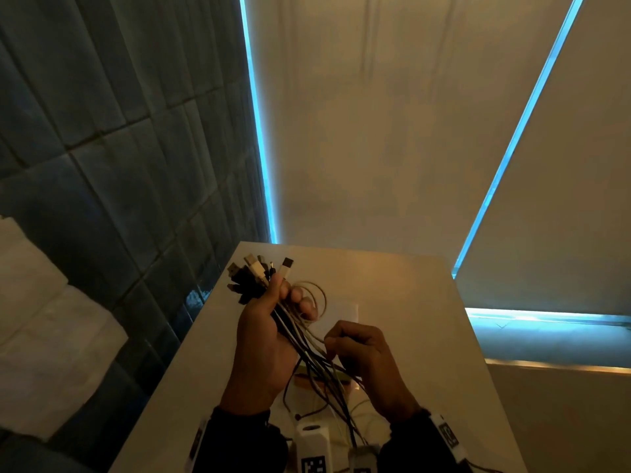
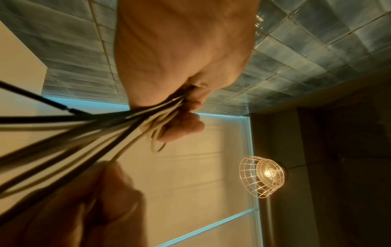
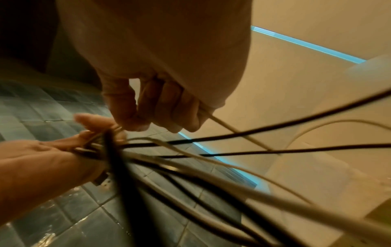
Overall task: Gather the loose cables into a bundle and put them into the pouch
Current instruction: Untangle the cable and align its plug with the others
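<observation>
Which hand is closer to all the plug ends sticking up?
Left. The left hand grips the cables just below the plug ends; the right hand pinches a pale cable farther down.

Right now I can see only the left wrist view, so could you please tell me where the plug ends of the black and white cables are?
Observer: In the head view the plug ends fan out above the left hand, which grips the bundle of black and white cables.
Operator: Thank you. What is the right hand doing?
Observer: The right hand holds one thin white cable in its curled fingers.
Operator: And what is below the hands?
Observer: The cable tails hang over a white table. A pale flat thing lies there, and I cannot tell whether it is the pouch.
</observation>
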`<state>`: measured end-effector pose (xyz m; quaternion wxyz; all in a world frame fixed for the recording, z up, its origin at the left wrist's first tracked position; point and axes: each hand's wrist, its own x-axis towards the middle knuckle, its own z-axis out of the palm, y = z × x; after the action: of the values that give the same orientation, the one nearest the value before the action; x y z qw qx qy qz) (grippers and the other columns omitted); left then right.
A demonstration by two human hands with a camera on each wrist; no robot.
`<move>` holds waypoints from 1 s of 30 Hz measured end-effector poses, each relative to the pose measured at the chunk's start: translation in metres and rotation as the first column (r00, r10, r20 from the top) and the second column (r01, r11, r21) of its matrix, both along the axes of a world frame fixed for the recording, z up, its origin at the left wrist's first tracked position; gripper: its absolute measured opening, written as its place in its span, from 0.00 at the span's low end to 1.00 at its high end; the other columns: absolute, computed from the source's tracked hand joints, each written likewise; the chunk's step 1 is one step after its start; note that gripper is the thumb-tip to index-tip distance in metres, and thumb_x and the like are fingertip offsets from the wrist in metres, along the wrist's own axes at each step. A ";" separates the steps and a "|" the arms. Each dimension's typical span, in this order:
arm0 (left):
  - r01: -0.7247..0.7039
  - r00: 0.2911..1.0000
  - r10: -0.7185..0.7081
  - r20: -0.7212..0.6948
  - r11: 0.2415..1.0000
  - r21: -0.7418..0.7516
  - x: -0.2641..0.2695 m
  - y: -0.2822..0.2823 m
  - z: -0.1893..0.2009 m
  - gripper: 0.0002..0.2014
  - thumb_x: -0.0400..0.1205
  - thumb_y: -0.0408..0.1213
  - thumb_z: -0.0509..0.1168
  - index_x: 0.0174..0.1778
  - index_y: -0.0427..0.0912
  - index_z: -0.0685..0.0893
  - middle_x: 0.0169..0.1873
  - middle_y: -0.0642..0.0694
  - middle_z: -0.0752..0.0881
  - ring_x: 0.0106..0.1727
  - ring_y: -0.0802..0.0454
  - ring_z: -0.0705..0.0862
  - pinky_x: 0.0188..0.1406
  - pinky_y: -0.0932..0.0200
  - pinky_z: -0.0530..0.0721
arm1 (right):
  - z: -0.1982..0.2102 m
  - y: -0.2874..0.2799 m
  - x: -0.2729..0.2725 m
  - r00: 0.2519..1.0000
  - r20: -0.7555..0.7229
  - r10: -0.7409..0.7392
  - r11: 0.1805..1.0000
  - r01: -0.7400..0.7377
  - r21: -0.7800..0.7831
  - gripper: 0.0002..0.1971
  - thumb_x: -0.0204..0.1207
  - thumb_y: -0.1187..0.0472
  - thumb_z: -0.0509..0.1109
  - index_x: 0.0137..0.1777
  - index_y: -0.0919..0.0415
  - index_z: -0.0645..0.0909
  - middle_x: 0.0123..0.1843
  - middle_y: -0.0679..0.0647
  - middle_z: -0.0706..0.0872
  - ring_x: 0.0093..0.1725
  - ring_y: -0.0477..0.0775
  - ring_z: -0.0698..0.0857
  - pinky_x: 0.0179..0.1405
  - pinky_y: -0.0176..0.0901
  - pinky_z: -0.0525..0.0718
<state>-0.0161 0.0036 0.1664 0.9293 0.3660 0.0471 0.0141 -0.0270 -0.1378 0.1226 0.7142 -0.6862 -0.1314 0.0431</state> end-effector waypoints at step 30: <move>-0.045 0.999 0.043 0.015 0.992 0.115 -0.002 0.001 0.002 0.17 0.86 0.41 0.54 0.30 0.43 0.70 0.22 0.51 0.65 0.18 0.60 0.60 0.19 0.64 0.60 | -0.111 -0.020 0.021 0.962 -0.132 -0.238 0.918 0.179 -0.355 0.20 0.75 0.68 0.69 0.23 0.52 0.77 0.23 0.43 0.79 0.28 0.38 0.76 0.34 0.35 0.74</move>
<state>-0.0179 0.0044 0.1683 0.9063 0.4179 0.0483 0.0396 -0.0062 -0.1581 0.0111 0.5943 -0.8027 0.0142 0.0476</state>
